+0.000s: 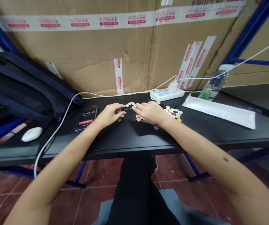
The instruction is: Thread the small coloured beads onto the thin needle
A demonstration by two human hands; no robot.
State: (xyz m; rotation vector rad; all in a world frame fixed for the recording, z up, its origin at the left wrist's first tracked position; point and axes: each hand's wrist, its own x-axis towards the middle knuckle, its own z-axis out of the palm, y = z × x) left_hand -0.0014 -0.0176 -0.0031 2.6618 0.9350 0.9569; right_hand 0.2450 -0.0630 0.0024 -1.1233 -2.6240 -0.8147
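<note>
My left hand (111, 114) is closed, thumb and fingertips pinching a small black piece (123, 109). From that piece a thin pale strand or rod (129, 108) runs to the fingertips of my right hand (149, 111). My right hand is closed too, palm down, its fingers hiding where the strand ends. Around both hands lie small button-like pieces: a curved row of white ones (131, 103) behind, pink ones (138, 118) between the hands, an orange one (119, 120) below the left, a purple one (156, 127) by the right wrist. A white and yellow pile (173, 112) sits right of my right hand.
A phone (86, 118) and a white mouse-shaped object (31, 134) lie left, beside a dark backpack (29, 81). At the back are a power strip (166, 93) with a white cable, a bottle (215, 82) and a white packet (221, 112). Cardboard (90, 59) stands behind the black table (134, 142).
</note>
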